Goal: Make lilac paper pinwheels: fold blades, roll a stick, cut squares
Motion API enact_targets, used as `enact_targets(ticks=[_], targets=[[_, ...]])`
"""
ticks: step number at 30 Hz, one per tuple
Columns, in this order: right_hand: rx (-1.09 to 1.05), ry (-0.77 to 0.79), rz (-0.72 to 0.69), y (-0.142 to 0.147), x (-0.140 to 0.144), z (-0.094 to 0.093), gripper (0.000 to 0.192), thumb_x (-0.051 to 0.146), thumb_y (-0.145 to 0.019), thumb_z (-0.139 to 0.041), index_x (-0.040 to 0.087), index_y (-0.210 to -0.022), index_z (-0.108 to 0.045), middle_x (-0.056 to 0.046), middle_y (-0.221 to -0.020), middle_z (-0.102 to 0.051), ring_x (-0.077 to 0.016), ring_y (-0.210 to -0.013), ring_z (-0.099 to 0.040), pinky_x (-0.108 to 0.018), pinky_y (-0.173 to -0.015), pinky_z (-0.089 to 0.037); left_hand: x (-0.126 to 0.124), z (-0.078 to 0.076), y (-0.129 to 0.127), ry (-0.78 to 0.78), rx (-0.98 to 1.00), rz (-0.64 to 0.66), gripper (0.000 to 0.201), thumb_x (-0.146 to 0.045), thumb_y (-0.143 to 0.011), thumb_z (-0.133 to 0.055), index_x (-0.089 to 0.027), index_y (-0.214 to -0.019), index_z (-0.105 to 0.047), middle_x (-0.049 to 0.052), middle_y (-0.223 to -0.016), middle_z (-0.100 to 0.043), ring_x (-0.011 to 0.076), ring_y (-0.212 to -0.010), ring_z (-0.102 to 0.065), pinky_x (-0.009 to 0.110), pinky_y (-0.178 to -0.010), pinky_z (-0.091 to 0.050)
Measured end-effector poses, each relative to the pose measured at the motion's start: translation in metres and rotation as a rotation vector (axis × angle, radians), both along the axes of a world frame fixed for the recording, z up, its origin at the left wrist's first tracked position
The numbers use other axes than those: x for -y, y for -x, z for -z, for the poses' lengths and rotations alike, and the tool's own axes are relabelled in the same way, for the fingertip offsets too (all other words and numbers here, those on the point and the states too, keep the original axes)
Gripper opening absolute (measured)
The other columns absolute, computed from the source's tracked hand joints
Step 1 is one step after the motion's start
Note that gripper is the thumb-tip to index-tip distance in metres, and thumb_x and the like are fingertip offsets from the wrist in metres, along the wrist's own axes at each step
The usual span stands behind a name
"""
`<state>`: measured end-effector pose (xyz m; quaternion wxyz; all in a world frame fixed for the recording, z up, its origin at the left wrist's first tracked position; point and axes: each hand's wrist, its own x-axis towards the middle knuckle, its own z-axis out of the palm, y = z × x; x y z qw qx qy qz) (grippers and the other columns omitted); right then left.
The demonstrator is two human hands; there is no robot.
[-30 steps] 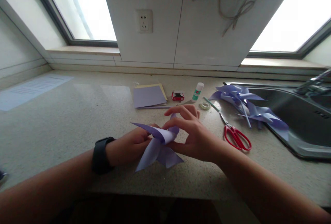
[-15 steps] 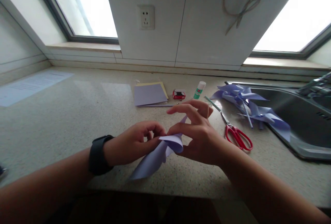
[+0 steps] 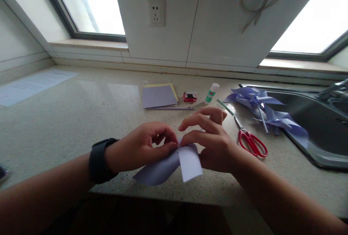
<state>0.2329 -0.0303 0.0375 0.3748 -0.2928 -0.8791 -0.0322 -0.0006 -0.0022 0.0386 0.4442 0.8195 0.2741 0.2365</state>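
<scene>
Both hands pinch the lilac paper (image 3: 174, 164) at the tabletop's (image 3: 67, 119) near edge: left hand (image 3: 141, 148) and right hand (image 3: 210, 142) meet at its top, hiding the fold between their fingertips. Red scissors (image 3: 251, 142) lie right; the far-right paper pinwheels (image 3: 268, 113) blur together.

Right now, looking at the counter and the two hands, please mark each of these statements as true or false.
1. Both the left hand and the right hand pinch the lilac paper piece. True.
2. The red-handled scissors lie to the left of the left hand. False: they lie to the right of the right hand.
3. A dark watch is on the left wrist. True.
4. The glue stick stands inside the sink. False: it rests on the countertop, near the small red box.
5. Finished lilac pinwheels lie at the sink's edge. True.
</scene>
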Motion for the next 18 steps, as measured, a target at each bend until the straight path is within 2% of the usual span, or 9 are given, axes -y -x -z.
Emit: enact_targets(ticks=[6, 10, 14, 18], targets=[[0.065, -0.089, 0.023, -0.0027, 0.0034, 0.0008, 0.015, 0.03, -0.08, -0.078, 0.03, -0.09, -0.066, 0.002, -0.106, -0.07, -0.0273, -0.106, -0.047, -0.046, -0.089, -0.038, 0.0031, -0.0045, 0.0001, -0.163, 0.028, -0.005, 0.01, -0.025, -0.092, -0.064, -0.017, -0.088, -0.069, 0.0, -0.078, -0.063, 0.0123, -0.071, -0.054, 0.024, -0.065, -0.042], [0.093, -0.106, -0.005, -0.0028, 0.0059, -0.0019, 0.014, 0.027, -0.082, -0.076, 0.028, -0.093, -0.067, 0.001, -0.109, -0.07, -0.0267, -0.106, -0.046, -0.044, -0.09, -0.04, 0.0026, -0.008, 0.0005, -0.188, 0.009, 0.026, 0.009, -0.023, -0.091, -0.065, -0.016, -0.087, -0.069, -0.001, -0.076, -0.06, 0.0111, -0.069, -0.054, 0.023, -0.066, -0.042], [0.086, -0.103, -0.013, -0.0017, 0.0074, -0.0033, 0.012, 0.027, -0.082, -0.076, 0.028, -0.092, -0.068, 0.002, -0.109, -0.07, -0.0262, -0.106, -0.045, -0.043, -0.092, -0.04, 0.0004, -0.0097, 0.0011, -0.113, 0.002, 0.033, 0.01, -0.025, -0.09, -0.067, -0.017, -0.085, -0.07, -0.001, -0.074, -0.06, 0.0111, -0.068, -0.053, 0.022, -0.063, -0.041], [0.068, -0.103, 0.008, -0.0003, 0.0083, -0.0026, 0.011, 0.027, -0.083, -0.076, 0.028, -0.09, -0.068, 0.003, -0.109, -0.071, -0.0257, -0.105, -0.045, -0.043, -0.092, -0.039, -0.0009, -0.0066, 0.0016, 0.081, -0.005, -0.018, 0.02, -0.036, -0.089, -0.069, -0.017, -0.085, -0.073, -0.001, -0.069, -0.058, 0.0113, -0.063, -0.048, 0.023, -0.056, -0.037]])
